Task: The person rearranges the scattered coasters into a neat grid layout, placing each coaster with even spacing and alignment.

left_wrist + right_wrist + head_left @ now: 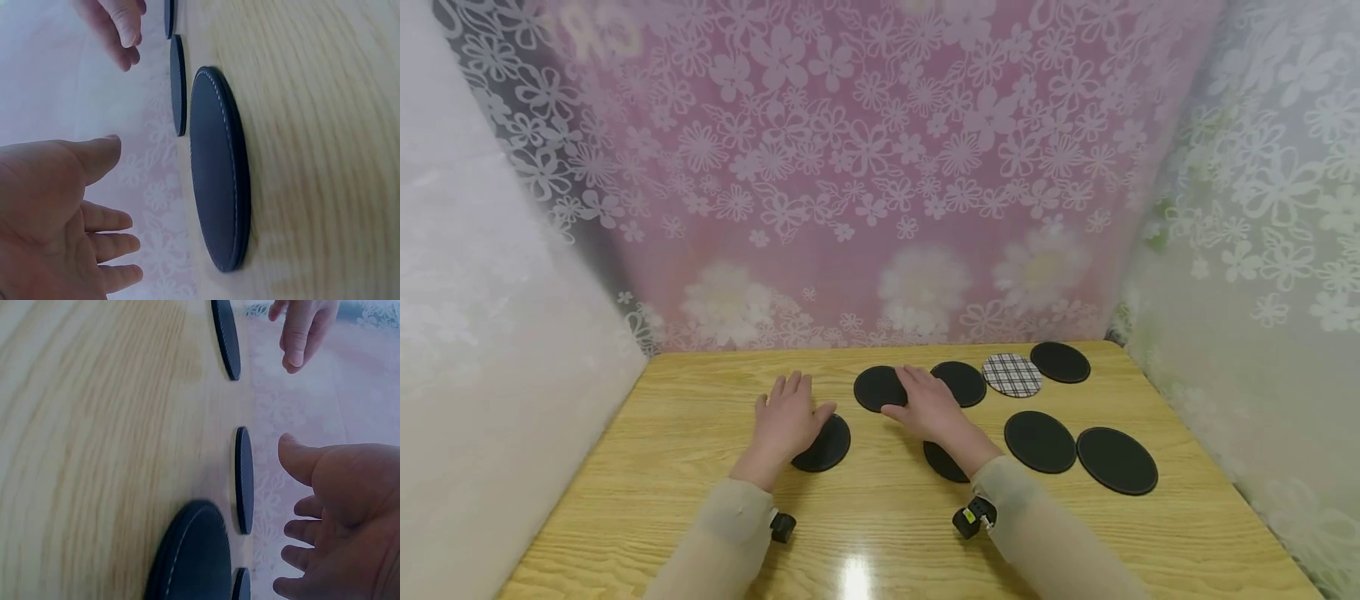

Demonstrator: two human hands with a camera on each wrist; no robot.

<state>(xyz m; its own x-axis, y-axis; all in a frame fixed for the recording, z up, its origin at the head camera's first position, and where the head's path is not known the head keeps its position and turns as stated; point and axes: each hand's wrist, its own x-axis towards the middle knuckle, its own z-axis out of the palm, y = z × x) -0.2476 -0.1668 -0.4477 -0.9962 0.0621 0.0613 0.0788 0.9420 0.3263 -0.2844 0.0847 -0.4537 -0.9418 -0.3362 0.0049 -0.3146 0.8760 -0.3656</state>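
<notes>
My left hand [786,423] is held over the table with its fingers spread, above and left of a round black coaster [829,446]. In the left wrist view that stitched black coaster [215,169] lies flat, apart from the hand [56,212]. My right hand [927,406] hovers between two black coasters, one [878,389] to its left and another [962,385] to its right. Its fingers [303,531] are loosely extended and hold nothing in the right wrist view. A nearer coaster [943,462] is partly hidden under the right forearm.
Right of my hands lie a plaid coaster [1012,375], a black coaster [1060,362] at the back, and two more black ones [1040,442] [1117,461] nearer. The wooden table [865,533] meets a pink floral curtain [865,208] behind and pale curtains at both sides.
</notes>
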